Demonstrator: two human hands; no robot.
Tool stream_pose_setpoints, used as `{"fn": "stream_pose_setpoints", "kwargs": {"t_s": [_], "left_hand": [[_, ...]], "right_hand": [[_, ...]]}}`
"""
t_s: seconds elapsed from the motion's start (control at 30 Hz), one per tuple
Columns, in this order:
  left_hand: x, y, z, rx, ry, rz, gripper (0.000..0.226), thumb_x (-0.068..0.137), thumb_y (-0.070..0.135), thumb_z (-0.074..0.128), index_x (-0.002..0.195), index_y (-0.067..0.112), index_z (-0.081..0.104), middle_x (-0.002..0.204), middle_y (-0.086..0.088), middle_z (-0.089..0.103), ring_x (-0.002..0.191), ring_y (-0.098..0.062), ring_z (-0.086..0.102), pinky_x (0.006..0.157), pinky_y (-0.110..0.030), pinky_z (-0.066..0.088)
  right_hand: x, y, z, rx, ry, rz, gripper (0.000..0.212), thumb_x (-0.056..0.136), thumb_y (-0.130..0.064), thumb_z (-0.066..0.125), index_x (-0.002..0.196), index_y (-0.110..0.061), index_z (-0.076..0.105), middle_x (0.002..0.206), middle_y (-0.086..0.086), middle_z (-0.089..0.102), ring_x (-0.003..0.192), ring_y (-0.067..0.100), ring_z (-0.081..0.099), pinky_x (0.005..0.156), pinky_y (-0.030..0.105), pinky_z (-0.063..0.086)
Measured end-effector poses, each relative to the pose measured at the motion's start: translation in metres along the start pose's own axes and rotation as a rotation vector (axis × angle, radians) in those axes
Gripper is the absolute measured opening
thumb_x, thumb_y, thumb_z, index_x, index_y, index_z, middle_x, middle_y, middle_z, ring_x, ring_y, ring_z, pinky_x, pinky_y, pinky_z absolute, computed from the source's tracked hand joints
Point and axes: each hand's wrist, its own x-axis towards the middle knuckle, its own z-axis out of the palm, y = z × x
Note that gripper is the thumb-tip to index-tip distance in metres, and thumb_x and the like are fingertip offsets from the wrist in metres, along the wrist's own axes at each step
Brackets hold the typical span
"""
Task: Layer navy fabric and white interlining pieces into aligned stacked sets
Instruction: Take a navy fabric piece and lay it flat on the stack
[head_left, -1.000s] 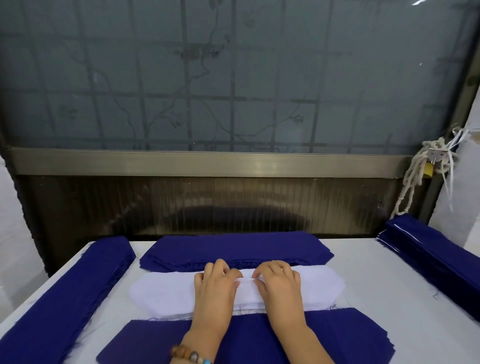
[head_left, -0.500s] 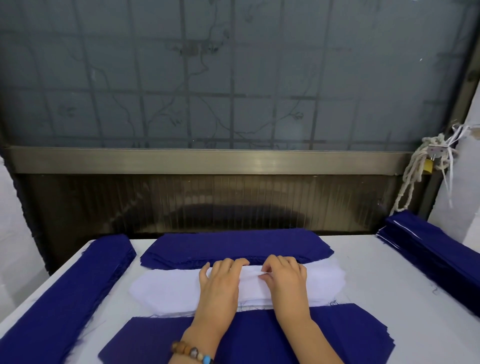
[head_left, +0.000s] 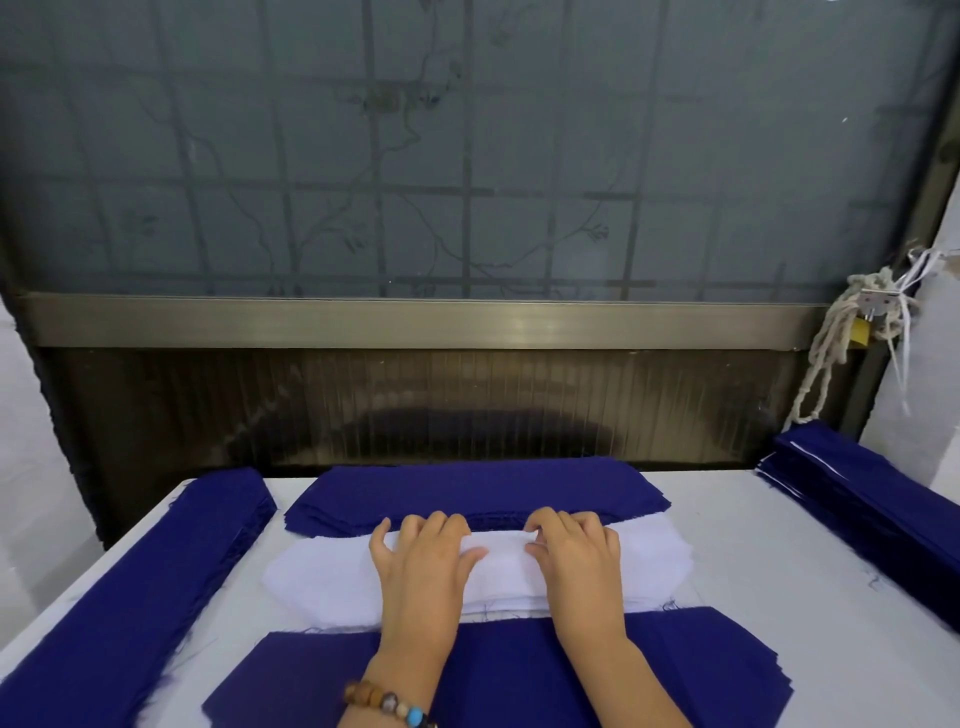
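A stack of white interlining pieces (head_left: 322, 582) lies across the middle of the table. Both my hands are on it. My left hand (head_left: 421, 566), with a bead bracelet on the wrist, curls its fingers over the stack's far edge, thumb lying on the top white piece. My right hand (head_left: 576, 561) pinches the same top piece at its far edge with curled fingers and thumb. A small raised fold of white shows between the two hands. A navy fabric stack (head_left: 467, 493) lies just behind the white one, and another navy stack (head_left: 701, 670) lies in front, under my forearms.
A long navy stack (head_left: 130, 597) runs along the table's left edge, and another navy stack (head_left: 857, 493) with white layers showing sits at the right. A dark frosted window and metal sill close off the table's back. A knotted rope with a padlock (head_left: 852, 332) hangs at the right.
My hands have slid apart along the far edge of the white stack: the left toward the left, the right toward the right. They were touching in the middle before.
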Motion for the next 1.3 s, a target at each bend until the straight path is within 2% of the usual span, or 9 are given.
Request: {"fn": "stream_pose_setpoints", "kwargs": {"t_s": [0.1,0.23,0.3,0.43,0.67,0.8,1.0,1.1,1.3], "left_hand": [[0.001,-0.008,0.0,0.038,-0.045,-0.024,0.026,0.094,0.059,0.039,0.102,0.04,0.055,0.097,0.02,0.055,0.102,-0.005,0.048,0.111,-0.043,0.013],[0.002,-0.016,-0.004,0.066,-0.11,-0.076,0.026,0.093,0.044,0.035,0.111,0.039,0.054,0.105,0.019,0.048,0.107,-0.004,0.043,0.115,-0.05,0.006],[0.001,-0.018,-0.006,0.065,-0.126,-0.099,0.028,0.093,0.036,0.038,0.117,0.037,0.052,0.113,0.018,0.045,0.112,-0.006,0.04,0.116,-0.051,0.004],[0.0,-0.016,-0.009,0.084,-0.118,-0.133,0.028,0.093,0.031,0.044,0.119,0.037,0.052,0.118,0.015,0.042,0.117,-0.007,0.038,0.117,-0.05,0.004],[-0.001,-0.018,-0.007,0.067,-0.099,-0.163,0.024,0.095,0.034,0.047,0.117,0.041,0.053,0.111,0.017,0.041,0.112,-0.004,0.041,0.116,-0.049,0.005],[-0.001,-0.018,-0.006,0.053,-0.088,-0.172,0.022,0.095,0.035,0.048,0.115,0.041,0.054,0.108,0.018,0.041,0.11,-0.001,0.043,0.116,-0.049,0.005],[0.0,-0.019,-0.005,0.027,-0.09,-0.185,0.018,0.093,0.035,0.051,0.111,0.04,0.054,0.107,0.018,0.041,0.11,-0.003,0.043,0.116,-0.048,0.009],[0.0,-0.02,-0.004,0.022,-0.084,-0.187,0.017,0.093,0.036,0.052,0.109,0.039,0.055,0.108,0.017,0.044,0.109,-0.005,0.043,0.116,-0.048,0.011],[0.001,-0.022,-0.003,0.029,-0.086,-0.202,0.02,0.091,0.041,0.053,0.111,0.039,0.055,0.112,0.017,0.047,0.112,-0.006,0.044,0.115,-0.049,0.013]], "right_hand": [[-0.001,0.0,-0.003,-0.013,-0.001,-0.007,0.036,0.054,-0.016,0.092,0.07,-0.028,0.061,0.065,-0.013,0.062,0.071,0.013,0.058,0.064,0.029,0.048],[0.001,0.011,-0.001,-0.069,-0.041,-0.018,0.012,0.087,-0.028,0.067,0.099,-0.028,0.067,0.113,-0.008,0.06,0.114,0.019,0.049,0.094,0.033,0.037],[0.001,0.013,-0.004,-0.067,-0.042,-0.021,0.013,0.086,-0.026,0.069,0.098,-0.027,0.068,0.116,-0.005,0.059,0.116,0.021,0.049,0.095,0.035,0.037],[0.002,0.008,-0.016,-0.04,0.072,-0.073,0.03,0.05,-0.024,0.095,0.069,-0.03,0.072,0.083,-0.007,0.065,0.082,0.018,0.064,0.071,0.034,0.051],[0.001,0.013,-0.016,-0.044,0.152,-0.158,0.032,0.046,-0.021,0.097,0.068,-0.032,0.077,0.058,-0.016,0.063,0.062,0.011,0.061,0.064,0.033,0.052],[0.001,0.013,-0.014,-0.005,0.177,-0.196,0.026,0.055,-0.019,0.093,0.071,-0.029,0.075,0.079,-0.011,0.069,0.083,0.019,0.066,0.071,0.037,0.052],[0.004,0.018,-0.016,-0.057,0.053,-0.135,0.018,0.065,-0.029,0.087,0.076,-0.027,0.073,0.086,-0.005,0.062,0.086,0.018,0.061,0.079,0.036,0.047],[0.004,0.036,-0.014,-0.109,-0.048,0.006,0.019,0.089,-0.04,0.062,0.102,-0.03,0.07,0.112,-0.008,0.055,0.114,0.017,0.044,0.099,0.034,0.029],[0.004,0.068,-0.017,-0.212,-0.066,0.299,0.025,0.095,-0.045,0.046,0.114,-0.037,0.06,0.123,-0.01,0.05,0.123,0.016,0.034,0.102,0.035,0.023]]}}
